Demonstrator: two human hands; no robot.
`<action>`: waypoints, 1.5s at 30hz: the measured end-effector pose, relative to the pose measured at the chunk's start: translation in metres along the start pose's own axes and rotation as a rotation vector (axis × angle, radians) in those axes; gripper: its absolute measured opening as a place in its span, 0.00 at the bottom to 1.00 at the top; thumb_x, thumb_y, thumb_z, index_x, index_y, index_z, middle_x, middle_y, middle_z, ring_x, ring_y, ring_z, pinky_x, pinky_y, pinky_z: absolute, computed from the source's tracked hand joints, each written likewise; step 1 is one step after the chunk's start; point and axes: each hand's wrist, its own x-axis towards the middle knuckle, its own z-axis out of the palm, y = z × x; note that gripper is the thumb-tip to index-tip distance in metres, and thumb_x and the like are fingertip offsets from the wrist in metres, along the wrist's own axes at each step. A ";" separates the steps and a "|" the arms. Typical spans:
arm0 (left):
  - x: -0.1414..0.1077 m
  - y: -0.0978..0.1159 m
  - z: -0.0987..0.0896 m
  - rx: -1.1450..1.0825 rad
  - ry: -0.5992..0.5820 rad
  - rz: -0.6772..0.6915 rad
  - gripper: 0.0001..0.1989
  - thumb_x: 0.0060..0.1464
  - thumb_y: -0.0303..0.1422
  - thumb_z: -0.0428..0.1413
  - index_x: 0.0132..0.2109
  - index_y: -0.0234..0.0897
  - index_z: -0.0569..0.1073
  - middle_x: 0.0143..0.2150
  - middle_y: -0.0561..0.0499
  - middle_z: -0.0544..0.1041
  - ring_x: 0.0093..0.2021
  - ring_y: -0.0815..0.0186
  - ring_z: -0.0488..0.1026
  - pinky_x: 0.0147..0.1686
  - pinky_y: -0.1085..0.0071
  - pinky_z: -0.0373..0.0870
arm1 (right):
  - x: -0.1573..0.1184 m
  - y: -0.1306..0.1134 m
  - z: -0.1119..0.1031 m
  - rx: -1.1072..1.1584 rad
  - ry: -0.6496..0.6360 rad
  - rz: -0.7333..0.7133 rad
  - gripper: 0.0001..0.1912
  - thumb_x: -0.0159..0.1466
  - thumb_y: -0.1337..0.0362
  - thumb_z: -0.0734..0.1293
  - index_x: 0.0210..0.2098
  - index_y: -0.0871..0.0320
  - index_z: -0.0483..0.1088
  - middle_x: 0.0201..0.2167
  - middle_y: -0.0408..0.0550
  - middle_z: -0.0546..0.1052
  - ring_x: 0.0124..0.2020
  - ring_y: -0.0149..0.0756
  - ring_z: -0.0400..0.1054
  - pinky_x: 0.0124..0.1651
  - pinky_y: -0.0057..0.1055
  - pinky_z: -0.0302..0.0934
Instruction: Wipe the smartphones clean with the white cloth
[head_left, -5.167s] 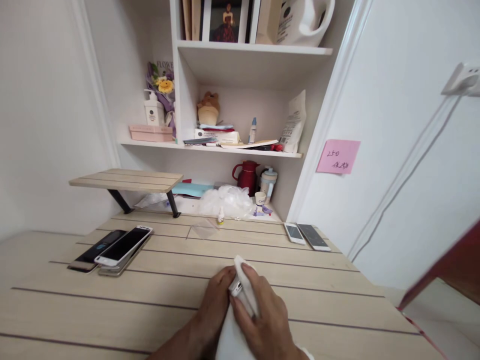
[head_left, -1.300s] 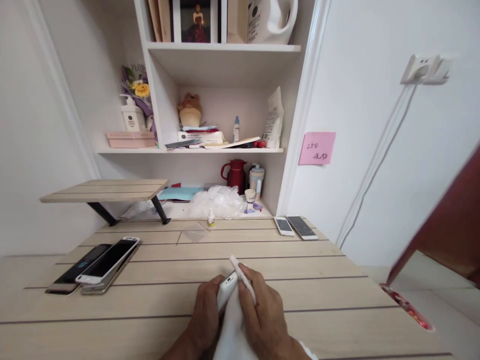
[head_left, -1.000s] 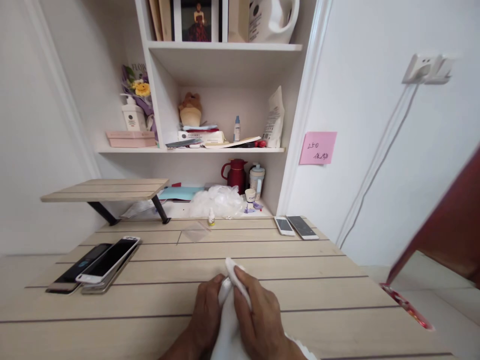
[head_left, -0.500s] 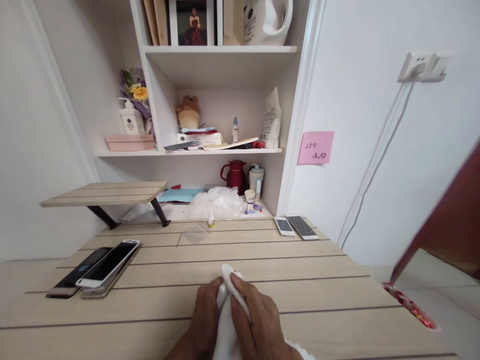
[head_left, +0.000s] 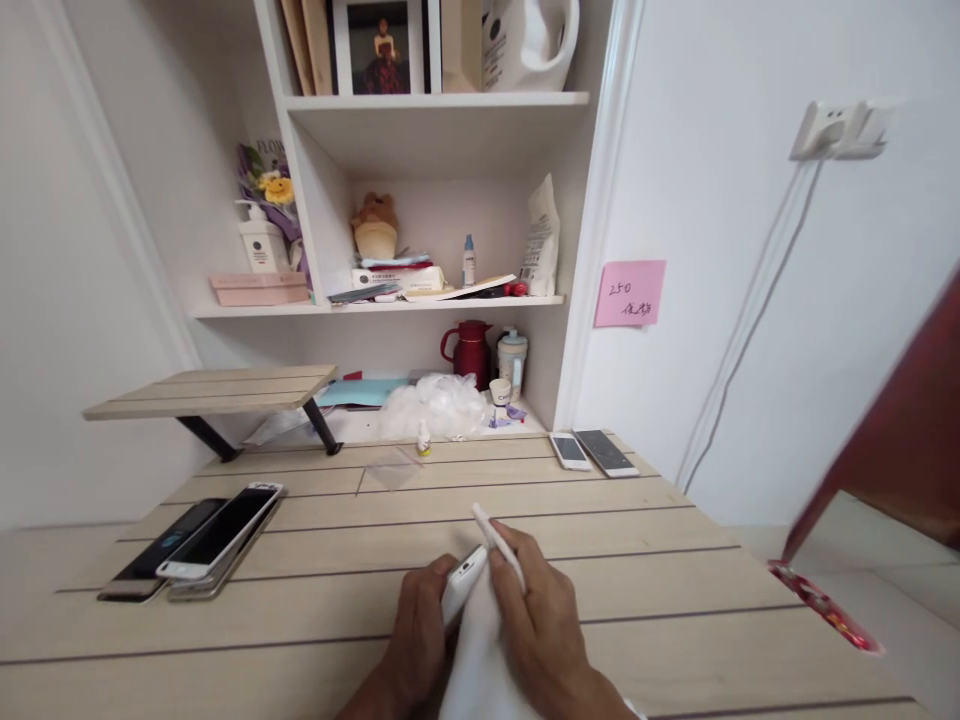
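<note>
At the front of the wooden table, my left hand is wrapped round a white phone. The phone is tilted, with a narrow end and its small port facing up. Just to the right, my right hand pinches a white cloth. A folded edge of the cloth stands up between thumb and fingers, apart from the phone's top end. The rest hangs down between my hands and hides the phone's lower part.
Several phones lie overlapping at the left, and two more lie at the back right. A small bottle and a clear plastic sheet are near the back edge. A raised wooden stand is at the back left, before the shelves.
The cloth has come off the phone's upper end, which now shows. My right hand has moved up and right with the cloth. My left hand stays round the phone.
</note>
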 end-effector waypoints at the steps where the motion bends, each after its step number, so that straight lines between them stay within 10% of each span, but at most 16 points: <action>1: 0.000 0.000 -0.001 0.009 -0.006 0.005 0.23 0.53 0.51 0.48 0.35 0.37 0.76 0.35 0.44 0.78 0.46 0.53 0.72 0.47 0.62 0.70 | 0.000 0.000 -0.001 0.003 0.005 0.002 0.15 0.72 0.63 0.55 0.53 0.57 0.67 0.41 0.50 0.80 0.37 0.36 0.78 0.38 0.27 0.73; 8: 0.000 0.004 -0.004 0.039 -0.053 0.040 0.20 0.52 0.50 0.51 0.31 0.38 0.75 0.33 0.43 0.78 0.46 0.52 0.71 0.47 0.60 0.70 | -0.015 0.002 0.005 -0.139 0.004 -0.359 0.27 0.68 0.66 0.60 0.66 0.57 0.57 0.47 0.53 0.79 0.42 0.40 0.77 0.44 0.31 0.74; 22: -0.001 -0.013 0.001 0.121 0.034 0.147 0.22 0.53 0.45 0.50 0.45 0.35 0.76 0.47 0.38 0.77 0.50 0.51 0.71 0.55 0.58 0.66 | -0.007 0.004 -0.002 -0.099 0.008 -0.304 0.24 0.69 0.69 0.57 0.65 0.55 0.58 0.48 0.54 0.76 0.46 0.41 0.74 0.45 0.36 0.73; 29: 0.005 -0.023 -0.002 0.115 -0.004 0.154 0.25 0.53 0.49 0.49 0.44 0.34 0.77 0.44 0.37 0.78 0.46 0.52 0.72 0.53 0.57 0.67 | -0.008 0.001 0.001 -0.083 -0.052 -0.393 0.28 0.67 0.73 0.57 0.66 0.56 0.56 0.31 0.49 0.75 0.29 0.37 0.71 0.32 0.33 0.71; 45: 0.004 -0.006 -0.003 -0.019 -0.080 0.091 0.18 0.50 0.47 0.54 0.34 0.37 0.77 0.36 0.42 0.79 0.44 0.51 0.72 0.48 0.60 0.67 | -0.007 0.005 0.002 -0.044 -0.082 -0.443 0.28 0.68 0.72 0.59 0.67 0.59 0.53 0.42 0.55 0.77 0.36 0.39 0.75 0.39 0.34 0.73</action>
